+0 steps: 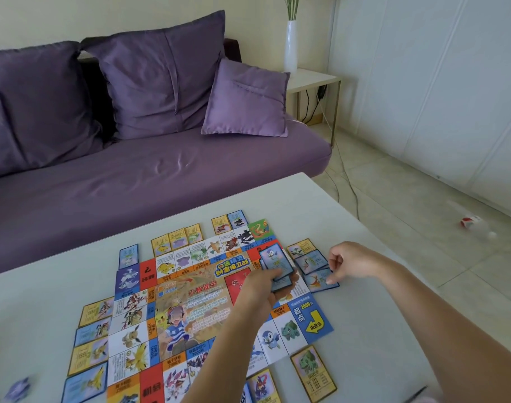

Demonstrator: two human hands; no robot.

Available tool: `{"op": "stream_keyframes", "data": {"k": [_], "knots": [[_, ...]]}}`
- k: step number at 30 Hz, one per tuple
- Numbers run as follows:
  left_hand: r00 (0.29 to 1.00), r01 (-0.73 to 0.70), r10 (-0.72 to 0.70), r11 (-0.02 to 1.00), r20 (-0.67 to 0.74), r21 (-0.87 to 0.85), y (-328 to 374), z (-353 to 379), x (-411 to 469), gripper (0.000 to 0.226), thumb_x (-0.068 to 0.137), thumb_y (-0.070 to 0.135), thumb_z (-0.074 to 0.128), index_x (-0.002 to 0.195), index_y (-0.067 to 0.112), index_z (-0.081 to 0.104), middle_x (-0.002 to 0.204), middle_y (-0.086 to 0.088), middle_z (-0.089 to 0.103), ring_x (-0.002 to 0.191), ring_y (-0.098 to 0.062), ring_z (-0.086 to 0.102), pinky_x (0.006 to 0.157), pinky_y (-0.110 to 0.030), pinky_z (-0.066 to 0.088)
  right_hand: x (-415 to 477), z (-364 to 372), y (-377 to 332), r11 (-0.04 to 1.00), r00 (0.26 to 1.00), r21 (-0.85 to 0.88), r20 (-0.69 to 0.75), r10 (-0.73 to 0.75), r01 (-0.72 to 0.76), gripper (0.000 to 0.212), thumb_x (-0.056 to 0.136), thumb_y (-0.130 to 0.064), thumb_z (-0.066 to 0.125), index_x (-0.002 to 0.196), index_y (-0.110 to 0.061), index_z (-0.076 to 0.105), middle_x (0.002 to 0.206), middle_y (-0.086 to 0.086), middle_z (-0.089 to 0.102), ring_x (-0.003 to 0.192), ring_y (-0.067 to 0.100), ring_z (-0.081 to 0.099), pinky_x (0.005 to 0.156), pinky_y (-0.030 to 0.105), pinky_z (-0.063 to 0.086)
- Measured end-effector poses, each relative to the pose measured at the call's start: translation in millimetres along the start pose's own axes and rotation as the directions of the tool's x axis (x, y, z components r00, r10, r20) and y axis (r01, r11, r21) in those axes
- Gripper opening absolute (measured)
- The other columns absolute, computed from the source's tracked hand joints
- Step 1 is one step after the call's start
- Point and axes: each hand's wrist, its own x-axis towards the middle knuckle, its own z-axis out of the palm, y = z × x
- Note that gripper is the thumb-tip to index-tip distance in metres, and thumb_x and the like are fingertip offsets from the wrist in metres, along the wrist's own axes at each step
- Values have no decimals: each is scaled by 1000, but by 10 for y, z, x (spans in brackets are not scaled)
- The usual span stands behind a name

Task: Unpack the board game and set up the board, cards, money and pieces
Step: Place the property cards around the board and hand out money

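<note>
Card-laying step: left hand (264, 287) grips stack (276, 261) over board (190, 301); right hand (347, 263) pinches 1 card (316, 280) at board's right edge, best laid flat and square beside its matching space.

Both forearms are bare down to the left hand (260, 289) and right hand (347, 261)

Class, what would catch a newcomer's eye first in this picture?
The colourful game board on the white table, ringed by cards. Above it the left hand holds a stack of cards, while the right hand touches a card at the board's right edge. Behind stands a purple sofa.
</note>
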Motion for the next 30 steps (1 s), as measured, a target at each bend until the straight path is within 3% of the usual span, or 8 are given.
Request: {"op": "stream_keyframes", "data": {"k": [3,8,15,17,21,24,30], "knots": [[1000,3,-4,1000,-14,-15,19,-26,-21,10,96,-1,45,101,-4,53,87,-19,69,78,-27,68,72,-33,56,14,-7,27,999,1000,48,5,1,-1,25,69,-18,84,75,-22,60,77,-7,60,69,7,54,64,19,42],[1000,14,-15,998,-18,-55,47,-29,-35,10,96,-2,45,101,-5,53,88,-21,68,76,-28,68,59,-31,59,19,5,56,996,1000,92,-4,-21,21,21,70,-16,84,72,-26,65,71,-9,61,63,2,54,59,15,40],[1000,15,-16,999,-18,-45,53,-25,-42,12,96,-1,46,104,-4,53,88,-20,69,78,-28,69,64,-31,59,45,21,87,995,1000,97,-6,-27,28,21,70,-18,84,72,-24,64,73,-8,62,65,4,54,62,17,41],[1000,13,-14,999,-13,-39,55,-36,-55,11,96,-1,45,102,-5,53,85,-19,70,78,-28,68,63,-31,59,55,31,64,987,994,144,-88,-58,70,19,71,-21,83,73,-21,64,74,-6,62,68,7,55,63,19,41],[1000,3,-4,999,-21,-47,75,-77,-76,11,97,-1,43,101,-5,53,84,-19,69,78,-28,67,70,-33,57,127,83,-86,965,923,94,-328,-202,244,12,83,-24,72,94,-24,66,102,-5,56,96,8,50,77,15,36],[999,-20,18,999,-34,-51,102,-127,-105,12,97,-1,43,96,-4,55,85,-19,68,78,-28,67,72,-35,56,228,127,-155,953,908,31,-315,-277,302,21,91,-21,62,111,-25,69,115,-3,58,115,10,47,97,23,32],[997,-69,65,994,-45,-81,137,-273,-153,13,96,-1,44,99,-5,56,79,-17,71,75,-28,69,66,-33,59,289,151,-193,967,935,35,-268,-234,252,27,96,-19,54,122,-20,62,123,0,56,117,13,49,94,20,34]]}}
